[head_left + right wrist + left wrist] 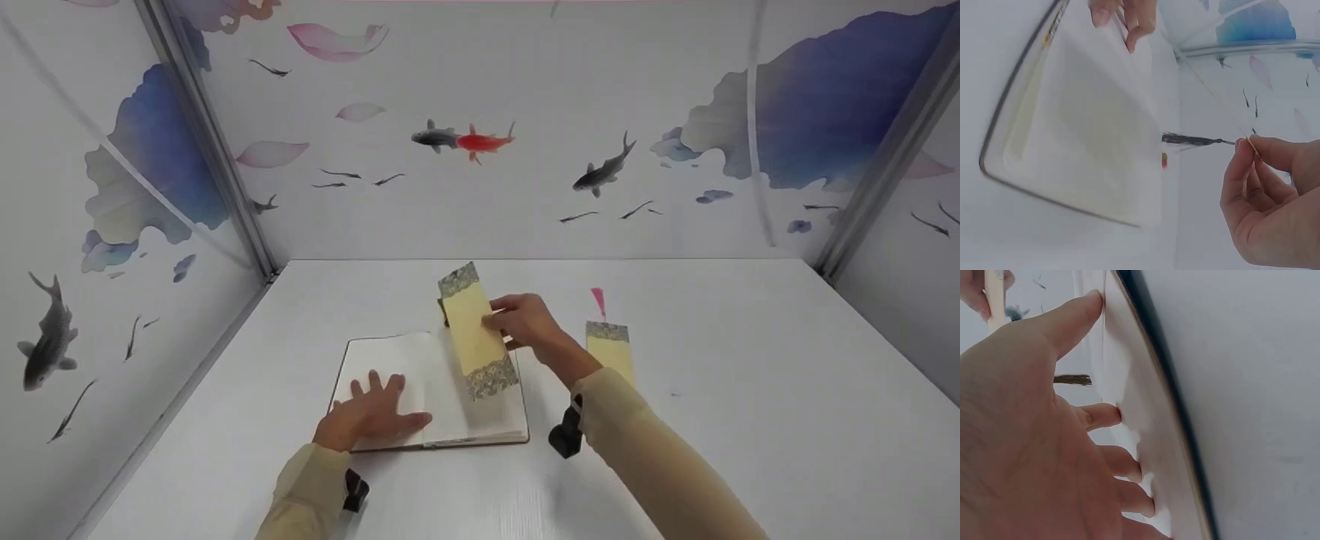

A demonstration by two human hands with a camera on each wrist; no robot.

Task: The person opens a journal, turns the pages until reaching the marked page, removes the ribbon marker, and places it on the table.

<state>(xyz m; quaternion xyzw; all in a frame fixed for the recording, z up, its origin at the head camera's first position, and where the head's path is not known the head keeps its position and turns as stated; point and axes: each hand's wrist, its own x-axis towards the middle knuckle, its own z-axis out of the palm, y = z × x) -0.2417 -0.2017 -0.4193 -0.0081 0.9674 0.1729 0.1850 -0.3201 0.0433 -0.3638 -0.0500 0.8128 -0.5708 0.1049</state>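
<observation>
An open notebook [484, 421] with blank pages and a dark cover edge lies on the white table. Spread over its left page is my left hand [379, 411], fingers straight and apart, thumb reaching toward the middle fold. Above the right page my right hand [529, 321] pinches a cream bookmark [476, 326] with grey patterned ends by its right edge, thumb against fingers. The bookmark is tilted and raised off the paper. From it hangs a dark tassel [1190, 139], mostly hidden behind the bookmark in the head view.
Right of the notebook lies a second cream bookmark [609, 346] with a pink tassel [598, 300], partly covered by the right forearm. White panels printed with fish stand at the back and both sides. A small red-green spot [1164, 160] shows past the page edge.
</observation>
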